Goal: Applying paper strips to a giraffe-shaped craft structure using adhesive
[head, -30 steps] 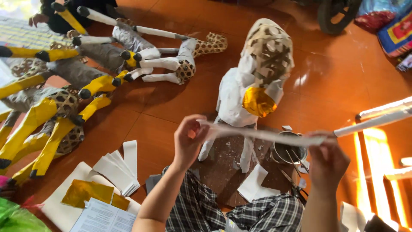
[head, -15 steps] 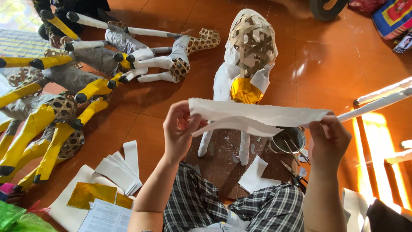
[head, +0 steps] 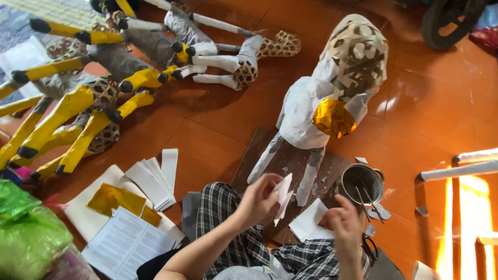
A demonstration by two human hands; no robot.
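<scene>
Pinching a small folded piece of white paper point(head: 283, 193) between thumb and fingers, the left hand point(head: 258, 199) is held above the lap, over the near edge of a dark brown wooden board point(head: 290, 161). The paper hangs down from the fingertips, just in front of the legs of a standing paper-covered animal figure point(head: 332, 93), which is wrapped in white paper, patched with brown cut-outs on top and marked with a shiny gold patch at the chest. The right hand point(head: 343, 224) is raised beside it, fingers loosely curled; whether anything is gripped in it cannot be told. A flat white sheet point(head: 307, 224) is seen on the board just left of this hand. A small round metal pot point(head: 362, 182) with thin sticks in it is placed on the floor beside the board, to the right of the figure's legs. Checked trousers point(head: 228, 218) are seen beneath the arms. On the orange tiled floor point(head: 425, 119) to the left, a stack of cut white paper strips point(head: 153, 179), a sheet of gold foil point(head: 116, 199) and a printed page point(head: 127, 243) are laid. Further away, several yellow-legged spotted animal figures point(head: 78, 103) are laid on their sides, and a green plastic bag point(head: 28, 233) is at the lower left.
</scene>
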